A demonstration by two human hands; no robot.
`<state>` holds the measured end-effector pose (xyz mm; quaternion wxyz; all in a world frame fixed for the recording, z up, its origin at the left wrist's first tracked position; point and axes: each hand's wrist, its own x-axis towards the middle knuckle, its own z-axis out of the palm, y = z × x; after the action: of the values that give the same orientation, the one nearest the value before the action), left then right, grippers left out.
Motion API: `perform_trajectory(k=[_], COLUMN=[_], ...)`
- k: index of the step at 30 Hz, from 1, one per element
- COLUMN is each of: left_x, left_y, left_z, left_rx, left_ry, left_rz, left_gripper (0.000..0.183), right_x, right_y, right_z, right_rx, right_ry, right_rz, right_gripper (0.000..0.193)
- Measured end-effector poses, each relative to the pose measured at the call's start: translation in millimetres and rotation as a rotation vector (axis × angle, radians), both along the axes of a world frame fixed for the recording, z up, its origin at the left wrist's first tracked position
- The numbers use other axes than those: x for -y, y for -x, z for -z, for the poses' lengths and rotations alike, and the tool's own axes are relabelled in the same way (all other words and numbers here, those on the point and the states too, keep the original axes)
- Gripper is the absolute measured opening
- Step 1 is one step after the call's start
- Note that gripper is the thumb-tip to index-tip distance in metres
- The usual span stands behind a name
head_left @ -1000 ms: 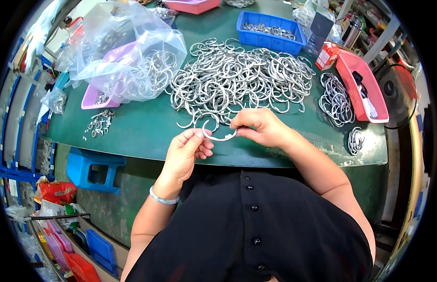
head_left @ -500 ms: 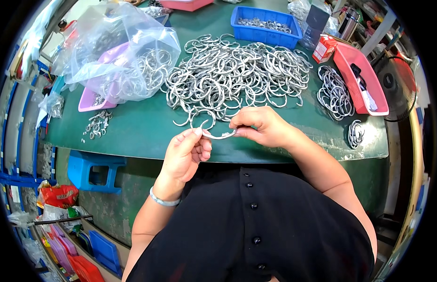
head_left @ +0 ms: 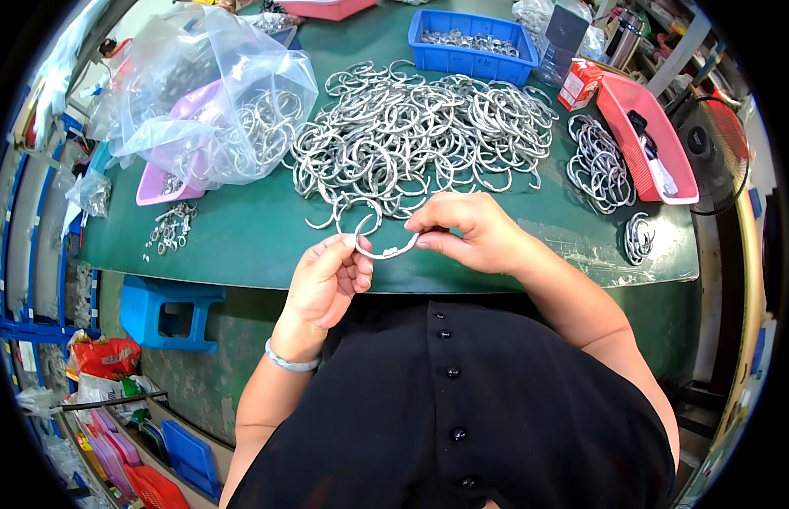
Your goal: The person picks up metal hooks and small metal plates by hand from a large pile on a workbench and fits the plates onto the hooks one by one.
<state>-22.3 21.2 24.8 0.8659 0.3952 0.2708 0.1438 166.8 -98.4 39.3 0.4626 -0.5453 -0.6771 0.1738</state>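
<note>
Between my two hands is a silvery open metal ring (head_left: 388, 254), C-shaped, with small bumps along its lower curve. My left hand (head_left: 331, 276) pinches its left side between thumb and fingers. The fingertips of my right hand (head_left: 464, 229) grip its right end. Just beyond my hands, a big heap of similar open metal rings (head_left: 428, 127) spreads over the green table (head_left: 267, 246). One or two loose rings at the near edge of the heap overlap the held one in view.
A clear plastic bag (head_left: 216, 102) of rings rests over a pink-purple tray (head_left: 153, 188) at left. Small metal pieces (head_left: 170, 227) lie nearby. A blue bin (head_left: 471, 64) stands behind the heap. Rightward are a ring pile (head_left: 600, 165), a small ring bundle (head_left: 639, 239), a pink basket (head_left: 683, 182) and a fan (head_left: 708, 144).
The held ring has turned slightly, its right end now tipped upward more. Both hands keep their hold, and the whole view has shifted a little.
</note>
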Motion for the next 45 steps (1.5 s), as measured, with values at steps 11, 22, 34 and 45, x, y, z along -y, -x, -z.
perform_trajectory(k=[11, 22, 34, 45], left_x=[8.0, 15.6, 13.1, 16.3], left_y=[0.9, 0.8, -4.4, -4.0], left_z=[-10.2, -22.8, -26.3, -24.6], left_rx=[-0.012, -0.002, 0.005, -0.006], left_ry=[-0.317, -0.425, -0.175, -0.390], left_rz=[-0.061, -0.076, -0.070, -0.056], left_gripper=[0.018, 0.016, 0.016, 0.016], right_x=[4.3, 6.7, 5.9, 5.3], right_y=[1.9, 3.5, 3.2, 3.0], right_z=[8.1, 6.4, 7.6, 6.6], right_rx=[-0.361, -0.738, -0.835, -0.851], right_ry=[0.062, 0.201, 0.331, 0.327], right_rz=[-0.051, -0.109, -0.077, -0.055], right_gripper=[0.027, 0.041, 0.040, 0.038])
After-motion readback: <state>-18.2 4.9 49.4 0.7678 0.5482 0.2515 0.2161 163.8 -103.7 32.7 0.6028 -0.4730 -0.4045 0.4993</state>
